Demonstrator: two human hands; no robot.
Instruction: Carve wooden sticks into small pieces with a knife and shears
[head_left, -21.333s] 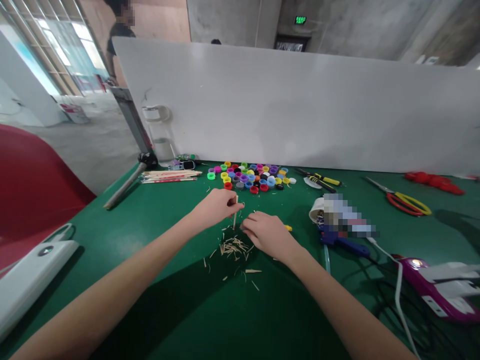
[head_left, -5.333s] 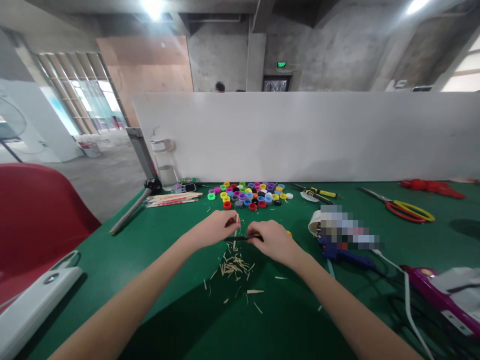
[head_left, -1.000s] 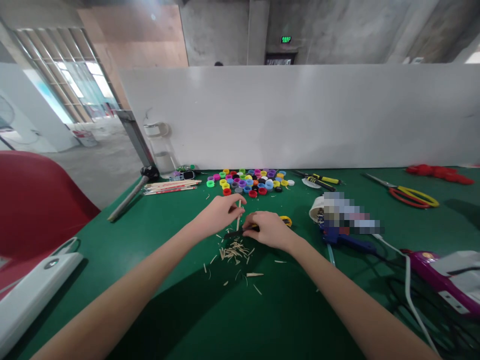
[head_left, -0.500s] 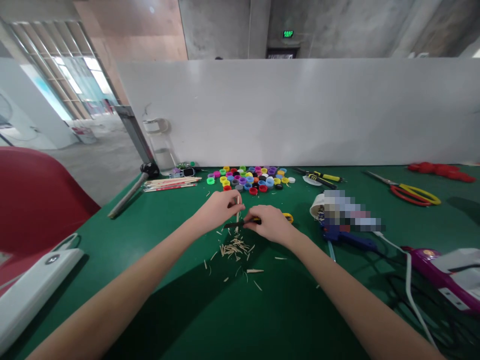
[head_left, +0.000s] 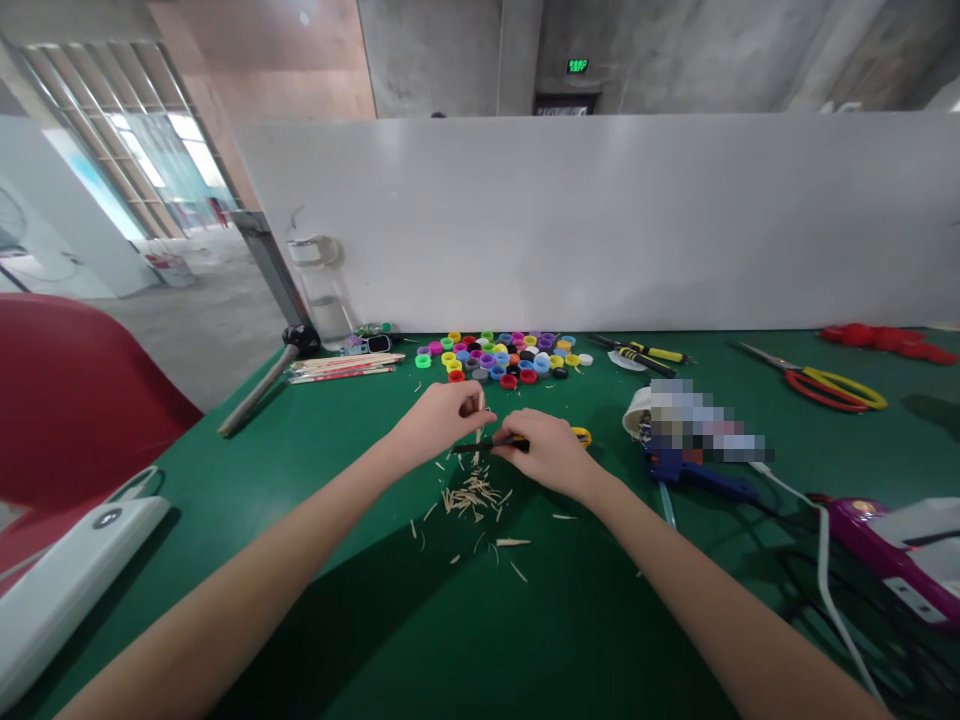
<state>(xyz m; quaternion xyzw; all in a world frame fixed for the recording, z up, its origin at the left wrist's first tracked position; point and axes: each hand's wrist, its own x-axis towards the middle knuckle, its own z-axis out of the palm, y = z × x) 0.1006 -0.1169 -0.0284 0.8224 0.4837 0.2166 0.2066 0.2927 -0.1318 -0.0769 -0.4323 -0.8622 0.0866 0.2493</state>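
My left hand (head_left: 442,412) pinches a thin pale wooden stick (head_left: 478,434), held upright with its lower end over the table. In my right hand (head_left: 546,448) is a utility knife (head_left: 472,448); its dark blade points left across the stick near its lower end. The yellow end of the handle shows past the knuckles, while my fingers cover the rest. A small heap of wood shavings (head_left: 471,496) lies on the green table just below both hands, with loose slivers scattered round it.
Colourful bottle caps (head_left: 499,360) spread beyond my hands. Bundled sticks (head_left: 345,368) lie back left. To the right are pliers (head_left: 641,358), a tipped white cup (head_left: 637,410), a blue glue gun (head_left: 697,475), scissors (head_left: 825,385) and a purple power strip (head_left: 877,550) with cables.
Both hands keep their grip on the stick and the knife, with the blade still across the stick. The whole view has shifted only slightly.
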